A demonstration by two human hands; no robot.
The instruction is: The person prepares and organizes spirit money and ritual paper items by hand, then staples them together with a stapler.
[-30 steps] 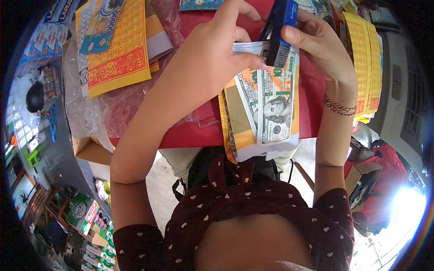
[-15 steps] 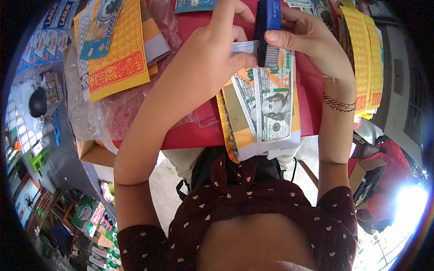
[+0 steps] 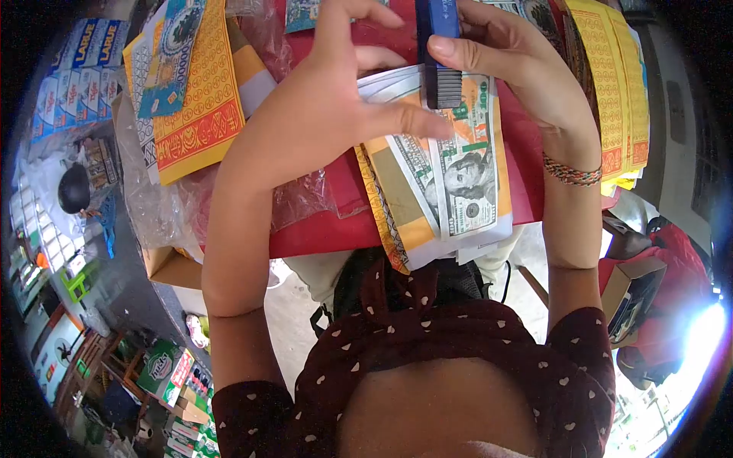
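Note:
My right hand [image 3: 515, 65] is wrapped round a blue and black stapler [image 3: 441, 53], its thumb lying on the stapler's side. The stapler's ridged black end rests over the top of a stack of printed paper notes [image 3: 469, 179] styled like hundred-dollar bills. Beneath the notes is a bundle of yellow-and-orange and white paper sheets [image 3: 397, 210] lying at the table's near edge. Over the bundle's left side, my left hand [image 3: 343, 91] is open, fingers spread and thumb stretched across the notes, apparently holding nothing.
Yellow and red printed papers [image 3: 200, 114] with a blue note lie on the red table [image 3: 321, 240] at left, beside crumpled clear plastic [image 3: 294, 202]. Another yellow paper stack [image 3: 618, 99] stands at right. A cardboard box [image 3: 172, 267] sits below the left edge.
My left hand has loosened from the paper bundle, its fingers and thumb spreading apart. My right hand and the stapler have shifted slightly left in view.

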